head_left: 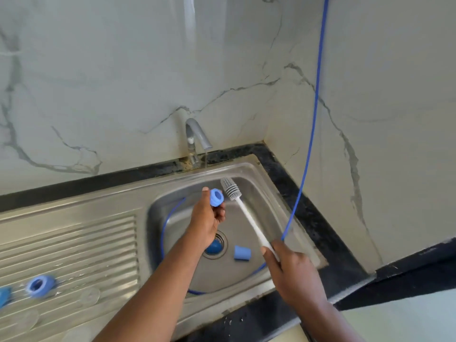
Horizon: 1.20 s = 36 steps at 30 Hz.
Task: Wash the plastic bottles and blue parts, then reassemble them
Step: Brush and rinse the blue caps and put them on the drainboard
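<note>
the left hand (207, 223) pinches a blue ring (217, 197) at its fingertips, lifted over the sink (269, 193) basin with the ring's open bore turned up and toward the right hand. the right hand (291, 272) is clenched round the near end of a white bottle brush (249, 215). the brush's long axis runs from that hand away and leftward, so the bristled head sits just beside the ring, on its far right side, seemingly not yet inside it. the move to come likely turns on this: the head has to tip toward the left hand and line up with the bore, and the right hand is the one placed to steer it. a thin stream falls from the tap (197, 137) just beyond both. counted, five blue pieces show: the ring in hand, a blue cap (242, 253) on the basin floor between the two wrists, a round blue piece (214, 246) in the drain under the left wrist, a second ring (39, 285) far out left of the left arm on the ribbed drainboard (98, 243), and a blue piece (3, 296) cut by the frame edge. one brush, one blue hose (313, 119). faint clear shapes near the second ring may be the bottles; too blurred to count.
</note>
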### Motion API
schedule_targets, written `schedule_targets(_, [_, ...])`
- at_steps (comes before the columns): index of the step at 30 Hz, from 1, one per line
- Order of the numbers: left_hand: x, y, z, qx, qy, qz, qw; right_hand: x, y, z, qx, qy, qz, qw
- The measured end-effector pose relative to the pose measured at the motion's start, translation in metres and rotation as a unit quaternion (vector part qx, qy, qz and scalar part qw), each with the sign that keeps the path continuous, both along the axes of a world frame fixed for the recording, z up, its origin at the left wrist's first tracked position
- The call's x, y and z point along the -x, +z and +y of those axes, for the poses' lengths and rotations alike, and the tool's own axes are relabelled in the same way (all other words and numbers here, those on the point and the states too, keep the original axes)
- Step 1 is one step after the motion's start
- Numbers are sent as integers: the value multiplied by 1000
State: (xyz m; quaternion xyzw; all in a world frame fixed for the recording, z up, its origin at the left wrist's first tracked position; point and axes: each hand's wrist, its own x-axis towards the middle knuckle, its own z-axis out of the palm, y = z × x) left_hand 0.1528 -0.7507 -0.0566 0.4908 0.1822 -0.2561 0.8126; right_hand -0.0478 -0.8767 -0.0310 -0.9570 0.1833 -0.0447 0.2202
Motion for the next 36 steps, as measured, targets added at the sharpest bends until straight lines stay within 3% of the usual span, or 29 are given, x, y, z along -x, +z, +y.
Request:
schedule_targets(9, [-7, 26, 41, 5, 38, -63, 997, -37, 3, 42, -33, 95, -9, 995])
schedule_targets(14, [-15, 30, 51, 2, 79, -54, 995, -26, 1, 45, -47, 94, -11, 994])
schedule_targets(19, [-3, 29, 47, 4, 31, -82, 996, -41, 3, 47, -59, 81, -31, 994])
schedule_targets(33, [-20, 27, 51, 71, 89, -66, 991, -35, 8, 46, -86, 85, -15, 993])
schedule_targets(36, [-10, 28, 40, 54, 63, -75, 994, -48, 10, 37, -81, 83, -31, 993])
